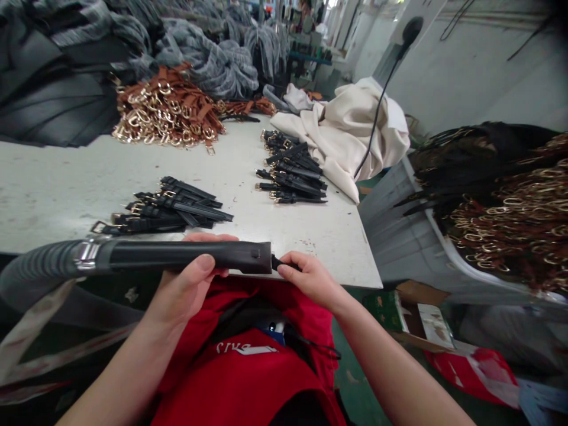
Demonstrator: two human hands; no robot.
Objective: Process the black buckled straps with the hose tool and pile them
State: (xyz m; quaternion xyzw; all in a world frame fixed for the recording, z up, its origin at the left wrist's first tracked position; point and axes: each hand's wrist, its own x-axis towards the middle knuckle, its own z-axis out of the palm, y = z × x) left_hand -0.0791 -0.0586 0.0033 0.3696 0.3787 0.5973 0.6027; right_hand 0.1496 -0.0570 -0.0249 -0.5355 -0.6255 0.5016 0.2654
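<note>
My left hand (190, 284) is wrapped around a black hot-air gun nozzle tube (168, 255), thumb on the near side and fingers behind. A ribbed grey hose (42, 269) joins its left end through a metal clamp (87, 254). At the tube's right end, my right hand (308, 277) pinches a thin black strap (278, 262); the strap's tip sits at the tube's mouth. Beyond the tube lies a pile of short black buckle straps (177, 207). A second black strap pile (295, 168) lies farther right on the white table (248, 236).
Brown buckle straps (164, 109) are heaped at the back left, before bundled grey strips (208, 56). Cream fabric (355, 130) drapes over the table's right corner, with a black cable (377, 118) hanging past it. A grey bin (390, 216) full of straps stands right, above an open carton (417, 319).
</note>
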